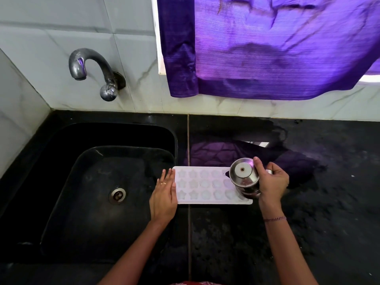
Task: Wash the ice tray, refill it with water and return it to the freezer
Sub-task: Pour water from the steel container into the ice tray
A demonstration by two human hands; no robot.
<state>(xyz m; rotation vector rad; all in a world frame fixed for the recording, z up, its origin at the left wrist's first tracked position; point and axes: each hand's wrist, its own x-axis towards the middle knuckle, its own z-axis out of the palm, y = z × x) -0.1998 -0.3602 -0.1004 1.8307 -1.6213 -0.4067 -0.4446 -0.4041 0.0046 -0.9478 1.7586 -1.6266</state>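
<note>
Beside sink (82, 192), tip steel cup (243, 177) slowly with gripping right hand (271, 182), bracing ice tray (205, 184) with straight-fingered left hand (163, 196).

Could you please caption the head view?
Right hand tilts a steel cup over the ice tray; left hand touches its end.

no readable text, labels or numbers

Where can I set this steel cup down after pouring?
Bare counter lies right of the right hand, out to the picture's edge, and on the near side of the ice tray. Behind the tray, toward the wall, the counter looks wet. Crowded: the tray's ends, with the left hand at one and the steel cup over the other.
</note>
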